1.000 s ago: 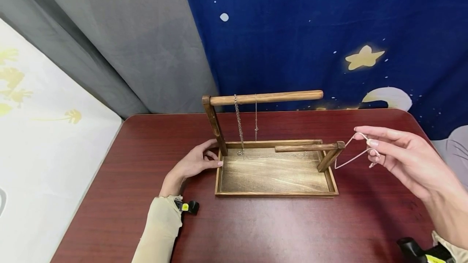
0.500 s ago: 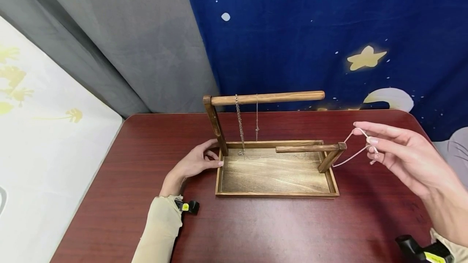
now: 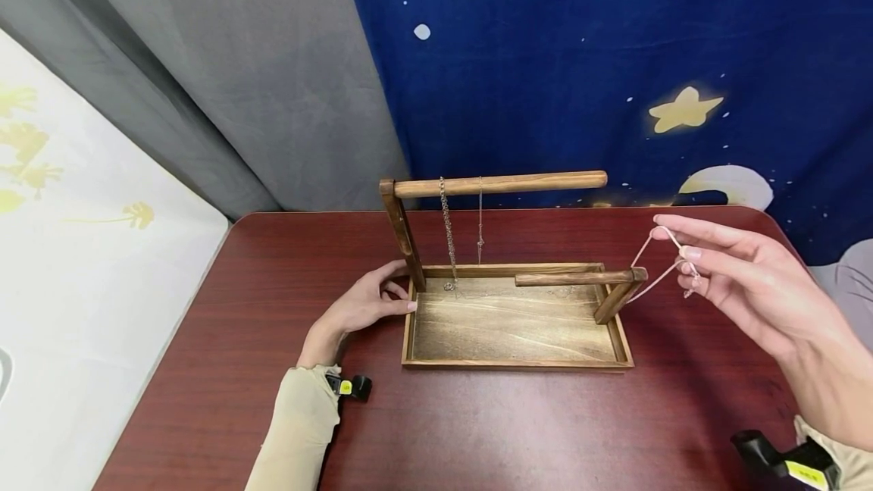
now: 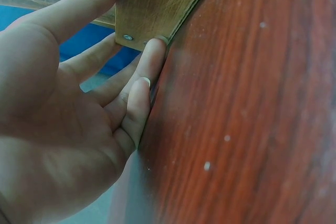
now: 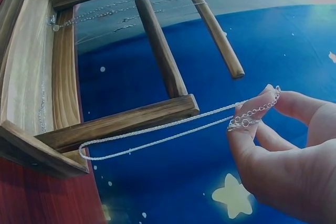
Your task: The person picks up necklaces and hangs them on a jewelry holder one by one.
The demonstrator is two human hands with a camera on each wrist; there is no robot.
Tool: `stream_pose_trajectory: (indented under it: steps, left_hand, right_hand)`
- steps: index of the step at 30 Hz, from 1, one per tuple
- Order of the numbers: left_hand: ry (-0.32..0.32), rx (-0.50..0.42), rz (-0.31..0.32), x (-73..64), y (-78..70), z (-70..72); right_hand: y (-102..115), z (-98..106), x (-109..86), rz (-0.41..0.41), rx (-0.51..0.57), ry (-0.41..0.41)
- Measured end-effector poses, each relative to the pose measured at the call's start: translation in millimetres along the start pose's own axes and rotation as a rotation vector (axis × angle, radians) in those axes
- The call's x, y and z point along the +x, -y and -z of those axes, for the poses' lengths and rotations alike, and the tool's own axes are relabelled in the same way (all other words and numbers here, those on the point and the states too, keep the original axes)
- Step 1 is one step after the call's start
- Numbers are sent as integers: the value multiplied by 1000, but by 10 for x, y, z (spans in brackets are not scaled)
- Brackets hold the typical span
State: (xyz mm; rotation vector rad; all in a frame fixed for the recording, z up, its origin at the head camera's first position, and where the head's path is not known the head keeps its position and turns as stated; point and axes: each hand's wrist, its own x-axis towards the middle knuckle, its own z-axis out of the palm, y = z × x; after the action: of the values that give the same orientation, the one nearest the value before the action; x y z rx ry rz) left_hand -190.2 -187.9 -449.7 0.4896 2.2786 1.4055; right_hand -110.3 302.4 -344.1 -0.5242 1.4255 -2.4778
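A brown wooden jewelry stand has a shallow tray [image 3: 511, 332], a tall rear bar [image 3: 518, 183] and a low right bar [image 3: 573, 278]. My left hand [image 3: 361, 301] grips the tray's left end, thumb on the rim, other fingers at the back corner. To the right of the stand, my right hand [image 3: 757, 286] pinches a silver chain necklace [image 5: 244, 123] between thumb and fingers. Its closed loop stretches toward the low bar's post [image 3: 621, 297] and passes beside it in the right wrist view. A thicker chain [image 3: 448, 233] and a thinner chain [image 3: 480, 222] hang from the tall bar.
The stand rests on a red-brown wooden table [image 3: 532, 430]. A blue curtain [image 3: 546, 59] with stars and a grey curtain [image 3: 273, 82] hang behind it. A white panel [image 3: 82, 248] stands along the left. Thin chain also lies on the tray floor.
My right hand has moved slightly left and up, bringing the necklace loop closer to the low bar's post. My left hand has stayed on the tray's end.
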Motion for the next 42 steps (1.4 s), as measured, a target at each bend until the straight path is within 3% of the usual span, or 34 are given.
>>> stream_pose_trajectory:
  steps: [7,18,30,42]
  left_hand:
    - [-2,11,-7,-2,0,-1]
    - [3,33,19,-10,-10,3]
    - [5,25,10,-3,0,9]
    - [-3,57,30,-2,-7,9]
  right_hand:
    - [37,-36,72,4,35,29]
    - [61,-103,173,0,19,11]
    - [109,-267,260,-7,-116,-81]
    - [139,-331,336,11,-179,-86]
